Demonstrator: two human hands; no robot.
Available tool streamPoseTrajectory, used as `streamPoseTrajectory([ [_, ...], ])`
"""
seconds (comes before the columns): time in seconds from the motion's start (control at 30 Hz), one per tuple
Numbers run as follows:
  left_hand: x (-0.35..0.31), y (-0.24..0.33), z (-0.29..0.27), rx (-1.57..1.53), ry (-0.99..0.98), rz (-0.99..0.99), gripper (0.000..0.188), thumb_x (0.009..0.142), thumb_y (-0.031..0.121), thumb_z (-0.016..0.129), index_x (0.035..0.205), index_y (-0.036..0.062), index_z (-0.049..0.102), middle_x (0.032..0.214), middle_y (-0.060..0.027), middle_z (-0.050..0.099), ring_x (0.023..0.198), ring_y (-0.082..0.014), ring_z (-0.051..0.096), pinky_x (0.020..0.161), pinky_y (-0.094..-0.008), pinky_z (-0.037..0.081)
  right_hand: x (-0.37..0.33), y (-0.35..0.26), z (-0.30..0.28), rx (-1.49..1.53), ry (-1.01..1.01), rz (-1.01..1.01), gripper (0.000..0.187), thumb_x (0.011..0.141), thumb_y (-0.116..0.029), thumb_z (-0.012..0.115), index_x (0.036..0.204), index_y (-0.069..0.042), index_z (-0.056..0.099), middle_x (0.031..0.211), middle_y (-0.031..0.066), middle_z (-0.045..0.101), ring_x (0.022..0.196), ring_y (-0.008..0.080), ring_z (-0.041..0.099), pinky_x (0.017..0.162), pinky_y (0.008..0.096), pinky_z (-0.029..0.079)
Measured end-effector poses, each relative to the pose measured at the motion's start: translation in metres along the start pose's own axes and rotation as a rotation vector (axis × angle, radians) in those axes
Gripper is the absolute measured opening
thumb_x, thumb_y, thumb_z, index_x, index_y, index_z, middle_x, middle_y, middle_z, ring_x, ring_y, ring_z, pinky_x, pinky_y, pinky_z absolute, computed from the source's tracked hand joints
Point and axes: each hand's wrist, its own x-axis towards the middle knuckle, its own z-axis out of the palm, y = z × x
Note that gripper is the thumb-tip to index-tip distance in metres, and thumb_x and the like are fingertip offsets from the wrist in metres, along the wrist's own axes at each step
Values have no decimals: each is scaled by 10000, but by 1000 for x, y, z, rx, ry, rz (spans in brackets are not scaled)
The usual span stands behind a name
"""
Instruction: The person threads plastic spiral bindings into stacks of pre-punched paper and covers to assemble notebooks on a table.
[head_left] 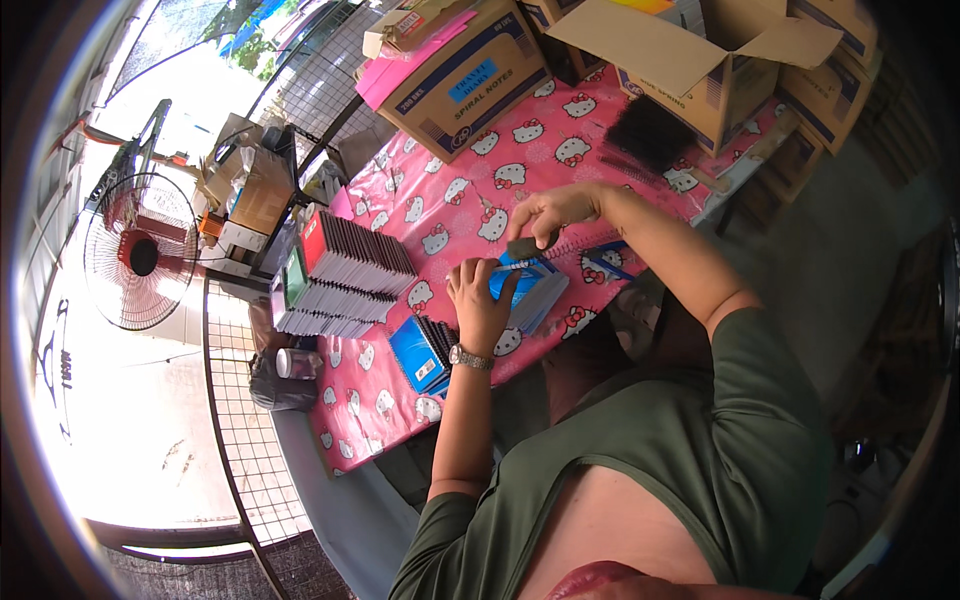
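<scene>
A blue-covered notebook (537,297) lies on the pink table near its front edge, with a pale strip along its upper edge. My left hand (480,295) grips the notebook's upper left corner, thumb on the cover and fingers bent over the edge. Just above that edge, my right hand (560,212) pinches a small dark block (521,248) between thumb and fingers. The block is at or against the pale strip; whether it touches I cannot tell. A thin spiral coil (572,243) shows to the right of the block.
Blue spiral notebooks (417,352) are stacked left of my wrist. Taller stacks of red notebooks (350,248) and green notebooks (325,300) stand farther left. Black coils (648,135) lie at the right, by an open carton (690,85). A closed carton (470,85) sits at the back.
</scene>
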Motion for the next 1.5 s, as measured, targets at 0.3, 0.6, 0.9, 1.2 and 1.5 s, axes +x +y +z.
streamPoseTrajectory([
  [0.3,8,-6,-4,-85,-65,-19,331,786,263,773,1018,79,626,1025,-105,593,1023,-335,519,897,-455,421,-2,7,-1,441,2,-155,468,705,-120,683,1158,-4,679,1226,94,567,1014,187,580,903,302,461],
  [0.6,1,-37,-16,-339,-42,-155,316,745,4,692,1041,41,590,1030,-139,600,1009,-342,549,888,-427,453,16,3,5,108,73,-50,460,730,-159,725,1167,-31,664,1234,88,578,1008,162,588,936,291,450],
  [0.9,6,-52,-22,-452,-174,-229,242,847,41,679,1069,13,586,1024,-126,636,822,-229,641,692,-316,525,36,-9,5,217,-5,-124,406,764,-137,669,1140,15,664,1094,92,657,980,158,631,911,304,493],
  [1.2,1,-63,-19,-523,-180,-268,249,856,50,688,1076,15,578,990,-106,647,830,-184,650,716,-303,534,50,-9,11,90,45,-57,324,780,-158,656,1068,-22,713,957,47,693,885,125,650,822,295,513],
  [1.5,9,-57,0,-725,-139,-442,209,912,42,651,1100,-26,590,930,-52,648,796,-121,645,718,-252,531,-24,183,-19,-943,1260,60,826,660,-303,857,1351,-36,491,1445,220,416,1315,398,434,1073,483,391],
])
